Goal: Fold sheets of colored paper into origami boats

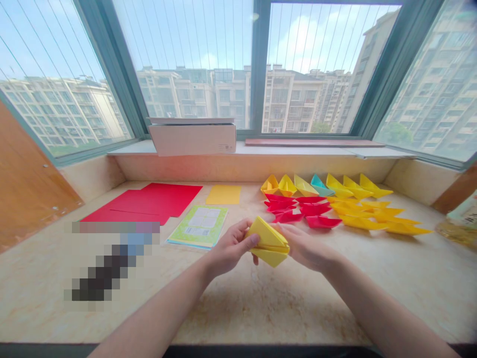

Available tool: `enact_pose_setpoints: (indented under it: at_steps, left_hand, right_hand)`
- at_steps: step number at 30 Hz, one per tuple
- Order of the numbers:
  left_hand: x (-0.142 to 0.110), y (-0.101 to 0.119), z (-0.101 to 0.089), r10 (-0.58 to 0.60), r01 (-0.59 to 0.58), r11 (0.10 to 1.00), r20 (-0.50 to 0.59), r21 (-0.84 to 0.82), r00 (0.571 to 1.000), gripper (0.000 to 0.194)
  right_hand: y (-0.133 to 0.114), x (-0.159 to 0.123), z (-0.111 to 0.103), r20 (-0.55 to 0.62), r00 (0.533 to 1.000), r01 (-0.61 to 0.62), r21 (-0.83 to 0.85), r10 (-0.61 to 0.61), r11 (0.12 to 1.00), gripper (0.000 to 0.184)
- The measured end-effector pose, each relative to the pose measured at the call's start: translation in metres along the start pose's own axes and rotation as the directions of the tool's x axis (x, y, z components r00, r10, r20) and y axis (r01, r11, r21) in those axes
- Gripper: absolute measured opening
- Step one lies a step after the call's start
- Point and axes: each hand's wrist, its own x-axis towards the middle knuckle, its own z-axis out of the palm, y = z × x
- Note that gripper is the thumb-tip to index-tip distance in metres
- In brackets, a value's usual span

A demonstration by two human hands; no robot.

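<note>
A folded piece of yellow paper (269,242) is held just above the stone counter between both hands. My left hand (230,248) pinches its left side, thumb on top. Its right side is gripped by my right hand (306,247), whose fingers curl around the edge. Beyond the hands lie several finished paper boats: yellow ones (372,211), red ones (298,211) and one teal boat (320,186).
Red paper sheets (149,204), a yellow sheet (224,195) and a green paper packet (199,226) lie at left centre. A white box (193,136) sits on the window sill. A blurred patch (112,258) covers something at left. A packet (460,223) sits at the right edge.
</note>
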Motion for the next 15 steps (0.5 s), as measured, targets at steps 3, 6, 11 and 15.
enact_pose_setpoints:
  at_steps: [3, 6, 11, 15]
  left_hand:
    - [0.0, 0.001, 0.0, -0.013, 0.013, 1.0, 0.014, 0.006, 1.0, 0.031]
    - [0.002, 0.004, -0.001, -0.021, 0.021, 0.999, -0.001, 0.035, 1.0, 0.032]
    - [0.002, 0.008, 0.001, -0.016, 0.016, 1.0, 0.017, 0.016, 1.0, 0.037]
    - [0.001, 0.005, 0.003, -0.017, 0.017, 1.0, 0.066, 0.004, 0.998, 0.057]
  right_hand:
    - [0.002, -0.001, -0.004, -0.059, 0.998, 0.005, 0.011, -0.004, 1.0, 0.035]
    - [0.004, -0.001, -0.01, -0.219, 0.972, 0.081, -0.036, -0.087, 0.996, 0.036]
    - [0.008, 0.001, -0.01, -0.373, 0.914, 0.109, -0.154, -0.159, 0.982, 0.045]
    - [0.011, 0.004, -0.01, -0.406, 0.894, 0.113, -0.209, -0.191, 0.972, 0.041]
